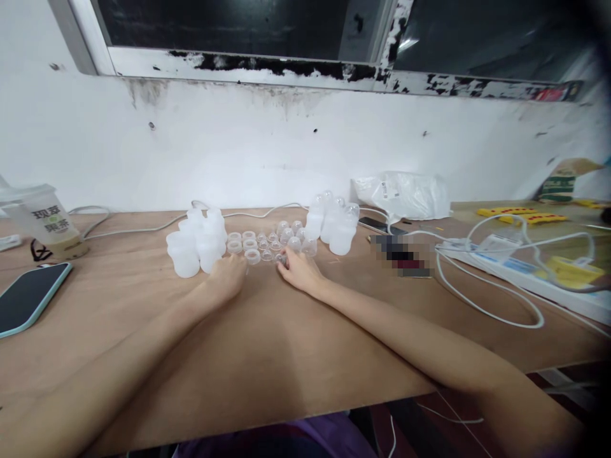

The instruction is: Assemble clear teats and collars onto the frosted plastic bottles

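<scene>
My left hand [229,277] rests on the table at the near left corner of a group of clear plastic rings [252,256]. Its fingers curl downward, and whatever lies under them is hidden. My right hand [301,271] has thumb and fingers closed around a small clear plastic dome [280,259] in the nearest row. Beside the rings stand more small clear domes [262,244], then larger clear domes [294,243], all in rows. White translucent cups [185,256] cluster just left of my left hand. Behind my right hand stand dome-topped white cups [341,236].
A drink cup [52,219] and a phone [33,299] are at the left. Toward the right lie a white plastic bag [403,196], a dark phone [382,225], a blurred-out item [403,256], looped white cables [496,321] and a power strip [525,270]. A wall [267,149] closes off the back.
</scene>
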The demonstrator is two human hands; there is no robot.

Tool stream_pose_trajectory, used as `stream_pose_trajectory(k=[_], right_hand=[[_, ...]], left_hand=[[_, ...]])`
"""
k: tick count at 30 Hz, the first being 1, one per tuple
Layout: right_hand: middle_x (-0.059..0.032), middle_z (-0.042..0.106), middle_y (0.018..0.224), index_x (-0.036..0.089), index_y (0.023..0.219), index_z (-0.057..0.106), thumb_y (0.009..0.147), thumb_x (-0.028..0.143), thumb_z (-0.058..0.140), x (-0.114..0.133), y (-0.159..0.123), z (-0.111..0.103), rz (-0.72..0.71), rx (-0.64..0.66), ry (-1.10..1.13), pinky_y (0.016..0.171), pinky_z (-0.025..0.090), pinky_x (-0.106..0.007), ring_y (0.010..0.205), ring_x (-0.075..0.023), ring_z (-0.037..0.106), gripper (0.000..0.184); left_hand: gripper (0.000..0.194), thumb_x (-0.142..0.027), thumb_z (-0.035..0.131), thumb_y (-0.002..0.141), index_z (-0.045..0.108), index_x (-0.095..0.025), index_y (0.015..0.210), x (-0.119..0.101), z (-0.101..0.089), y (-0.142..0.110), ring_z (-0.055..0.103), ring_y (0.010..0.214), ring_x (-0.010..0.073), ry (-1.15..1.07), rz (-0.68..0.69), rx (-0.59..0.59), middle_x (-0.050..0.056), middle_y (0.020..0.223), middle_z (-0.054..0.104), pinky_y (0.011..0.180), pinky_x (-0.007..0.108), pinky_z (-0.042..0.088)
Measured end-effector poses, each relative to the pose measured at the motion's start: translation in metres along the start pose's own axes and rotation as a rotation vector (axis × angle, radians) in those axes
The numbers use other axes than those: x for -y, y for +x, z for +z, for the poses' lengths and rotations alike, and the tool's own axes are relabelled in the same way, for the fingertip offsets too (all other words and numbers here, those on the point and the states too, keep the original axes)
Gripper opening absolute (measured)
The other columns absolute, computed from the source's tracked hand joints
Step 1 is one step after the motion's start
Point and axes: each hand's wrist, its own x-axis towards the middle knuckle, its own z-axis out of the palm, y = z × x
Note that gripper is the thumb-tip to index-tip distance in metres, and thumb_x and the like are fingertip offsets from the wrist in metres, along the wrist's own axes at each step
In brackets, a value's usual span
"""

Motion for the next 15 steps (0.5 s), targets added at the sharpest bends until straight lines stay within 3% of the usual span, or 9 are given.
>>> stream_pose_trajectory(k=[9, 15], right_hand=[[-0.0129, 0.059, 0.087, 0.014, 0.107, 0.043, 0.084, 0.033, 0.028, 0.005, 0.009, 0.003, 0.101, 0.055, -0.121, 0.067, 0.040, -0.032, 0.080, -0.0240, 0.056, 0.034], [-0.0150, 0.060, 0.084, 0.013, 0.107, 0.046, 0.083, 0.032, 0.032, 0.001, 0.015, 0.006, 0.077, -0.001, -0.104, 0.065, 0.042, -0.035, 0.078, -0.0260, 0.057, 0.034]], left_hand=[[0.031, 0.000, 0.030, 0.071, 0.054, -0.006, 0.091, -0.001, 0.005, 0.001, 0.058, 0.080, 0.0239, 0.067, -0.017, -0.033, 0.019, 0.103, 0.049, 0.060, 0.031, 0.048], [0.034, 0.001, 0.028, 0.071, 0.052, -0.007, 0.094, 0.003, 0.011, 0.005, 0.058, 0.077, 0.0223, 0.087, -0.001, -0.103, 0.018, 0.105, 0.047, 0.058, 0.029, 0.048]])
